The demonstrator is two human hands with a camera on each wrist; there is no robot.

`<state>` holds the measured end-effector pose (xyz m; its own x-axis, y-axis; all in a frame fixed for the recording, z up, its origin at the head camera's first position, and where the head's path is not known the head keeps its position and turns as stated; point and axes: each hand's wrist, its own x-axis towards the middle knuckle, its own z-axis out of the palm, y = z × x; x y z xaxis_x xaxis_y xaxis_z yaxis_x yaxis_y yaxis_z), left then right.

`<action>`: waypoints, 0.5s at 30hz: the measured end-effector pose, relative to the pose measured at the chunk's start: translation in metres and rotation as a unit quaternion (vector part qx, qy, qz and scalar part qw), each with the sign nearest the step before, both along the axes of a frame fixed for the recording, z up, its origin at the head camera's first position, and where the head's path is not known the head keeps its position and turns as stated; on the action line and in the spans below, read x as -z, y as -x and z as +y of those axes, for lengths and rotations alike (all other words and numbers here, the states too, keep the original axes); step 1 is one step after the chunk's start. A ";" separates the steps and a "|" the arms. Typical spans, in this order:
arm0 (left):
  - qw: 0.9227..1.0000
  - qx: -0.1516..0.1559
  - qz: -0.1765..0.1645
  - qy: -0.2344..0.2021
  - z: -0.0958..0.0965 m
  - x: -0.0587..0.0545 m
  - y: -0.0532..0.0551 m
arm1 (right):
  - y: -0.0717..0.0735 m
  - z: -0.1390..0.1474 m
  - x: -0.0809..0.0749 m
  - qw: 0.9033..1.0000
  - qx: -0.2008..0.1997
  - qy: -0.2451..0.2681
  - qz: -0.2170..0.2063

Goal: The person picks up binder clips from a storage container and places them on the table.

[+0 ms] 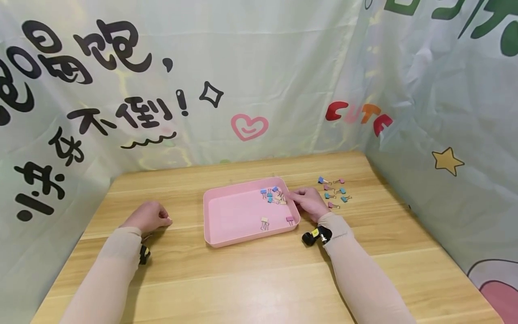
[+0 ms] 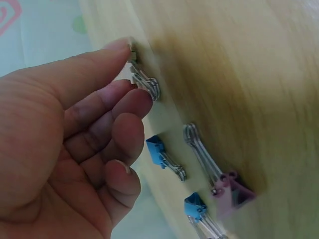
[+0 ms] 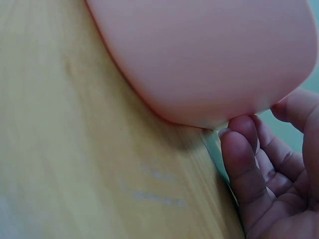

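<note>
My left hand (image 1: 147, 217) is low over the table's left side. Its thumb and forefinger pinch a pale yellow binder clip (image 2: 132, 55), wire handles hanging down; the other fingers are curled. On the wood below lie blue binder clips (image 2: 155, 149) and a purple-pink binder clip (image 2: 232, 194). My right hand (image 1: 310, 202) is at the right wall of a pink tray (image 1: 234, 216), fingertips over the rim, close to the clips inside. In the right wrist view, lower fingers (image 3: 241, 154) curl against the tray's outer wall. Its leading fingertips are hidden there; I cannot tell what they hold.
Inside the tray, blue and yellow binder clips (image 1: 270, 195) cluster at the right, with a yellow clip (image 1: 265, 221) and a pink clip (image 1: 289, 219) nearer the front. Several loose clips (image 1: 329, 196) lie right of the tray. A printed curtain (image 1: 283, 90) stands behind the table.
</note>
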<state>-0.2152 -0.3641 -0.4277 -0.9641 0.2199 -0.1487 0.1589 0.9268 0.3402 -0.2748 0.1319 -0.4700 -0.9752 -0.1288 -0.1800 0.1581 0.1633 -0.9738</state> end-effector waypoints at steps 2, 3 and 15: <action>1.000 0.002 0.006 -0.006 0.000 -0.002 0.000 | 0.001 0.000 0.000 1.000 0.002 0.000 -0.001; 1.000 0.004 0.009 -0.008 0.000 -0.004 0.000 | 0.001 0.000 0.000 1.000 0.001 -0.002 -0.002; 0.998 0.028 0.053 -0.019 0.042 -0.037 0.018 | 0.001 -0.001 -0.001 1.000 -0.001 0.002 -0.007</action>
